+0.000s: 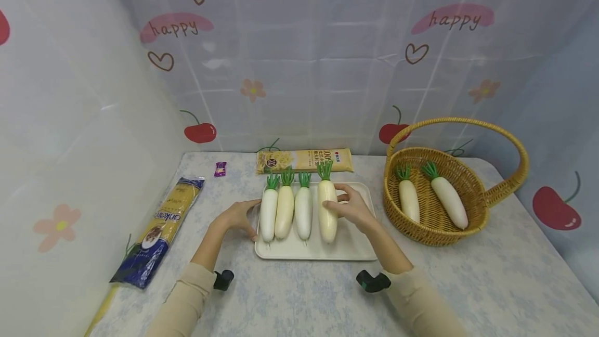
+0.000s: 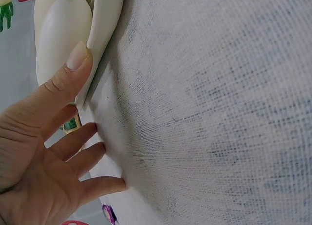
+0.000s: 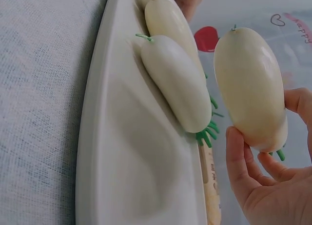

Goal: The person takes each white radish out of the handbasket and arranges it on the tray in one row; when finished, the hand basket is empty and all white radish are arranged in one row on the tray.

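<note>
Right hand (image 1: pixel 352 207) grips radish (image 1: pixel 327 225); left hand (image 1: pixel 237 217) (touching, perhaps) beside tray (image 1: pixel 353 246).

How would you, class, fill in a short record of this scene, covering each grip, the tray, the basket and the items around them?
Right grip: holds a cream radish above the tray
Left grip: at the tray's left edge
On tray: three radishes, side by side
Basket: two radishes inside
Behind tray: yellow packet
Far left: blue-and-yellow packet
Small item: purple wrapper

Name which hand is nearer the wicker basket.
Right. The right hand holds a daikon over the tray, left of the basket; the left hand is farther left, by the tray's edge.
</note>
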The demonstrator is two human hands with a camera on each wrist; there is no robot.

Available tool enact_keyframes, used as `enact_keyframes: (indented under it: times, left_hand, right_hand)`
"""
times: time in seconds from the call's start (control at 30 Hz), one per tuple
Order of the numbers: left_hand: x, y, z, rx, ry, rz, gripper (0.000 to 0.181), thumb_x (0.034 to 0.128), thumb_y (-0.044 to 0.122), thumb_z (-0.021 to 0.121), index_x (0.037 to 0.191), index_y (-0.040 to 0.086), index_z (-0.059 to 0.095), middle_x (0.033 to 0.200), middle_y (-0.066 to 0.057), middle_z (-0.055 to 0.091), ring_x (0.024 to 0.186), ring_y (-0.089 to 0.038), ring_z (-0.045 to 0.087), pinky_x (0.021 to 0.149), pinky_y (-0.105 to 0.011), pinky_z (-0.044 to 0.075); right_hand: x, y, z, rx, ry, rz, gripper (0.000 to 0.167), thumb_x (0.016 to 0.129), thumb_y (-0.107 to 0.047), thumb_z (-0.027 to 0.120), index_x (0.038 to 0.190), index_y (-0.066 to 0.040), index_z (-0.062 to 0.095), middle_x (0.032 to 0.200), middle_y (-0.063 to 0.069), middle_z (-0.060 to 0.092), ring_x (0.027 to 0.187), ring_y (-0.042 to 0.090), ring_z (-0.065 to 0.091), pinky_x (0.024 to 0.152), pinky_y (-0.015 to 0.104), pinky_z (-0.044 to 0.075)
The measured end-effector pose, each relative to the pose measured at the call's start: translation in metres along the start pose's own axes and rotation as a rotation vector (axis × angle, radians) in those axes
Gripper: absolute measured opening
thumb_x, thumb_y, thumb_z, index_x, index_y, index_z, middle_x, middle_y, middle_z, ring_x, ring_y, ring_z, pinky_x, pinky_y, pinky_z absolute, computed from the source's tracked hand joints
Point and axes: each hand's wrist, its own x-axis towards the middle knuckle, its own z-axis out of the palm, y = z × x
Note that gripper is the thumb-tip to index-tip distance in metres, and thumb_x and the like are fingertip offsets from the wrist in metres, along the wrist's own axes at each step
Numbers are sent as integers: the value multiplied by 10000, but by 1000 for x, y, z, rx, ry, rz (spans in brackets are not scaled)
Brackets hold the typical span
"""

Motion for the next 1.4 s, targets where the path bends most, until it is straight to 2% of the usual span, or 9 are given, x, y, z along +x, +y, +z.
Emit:
enact_keyframes:
  times: [0.27,0.67,1.07,1.4]
  left_hand:
    - [0,0,0,-2,4,-12,1061,554,172,913,1449,48,358,1439,-236,383,1328,-422,329,1049,-562,332]
    - [1,-2,1,-8,10,1,1069,544,173,917,1446,40,360,1435,-237,389,1325,-420,337,1049,-556,336]
    - [0,-1,0,-24,9,-9,1067,543,168,918,1446,42,362,1437,-244,382,1326,-424,331,1047,-560,337]
    - [0,1,0,-35,1,-19,1065,549,159,915,1449,45,357,1442,-244,374,1331,-422,325,1046,-559,338]
  right_hand:
    - [3,2,6,12,0,12,686,821,-204,702,1392,8,388,1025,239,589,758,184,618,656,327,568]
    - [10,7,13,-4,4,40,682,813,-216,711,1382,3,403,1028,231,605,747,201,633,658,333,566]
    - [15,12,22,-13,40,58,634,817,-198,713,1345,20,438,1015,239,603,721,200,629,623,328,570]
    - [20,22,29,35,42,91,679,802,-192,724,1360,26,404,986,237,600,655,195,628,586,355,575]
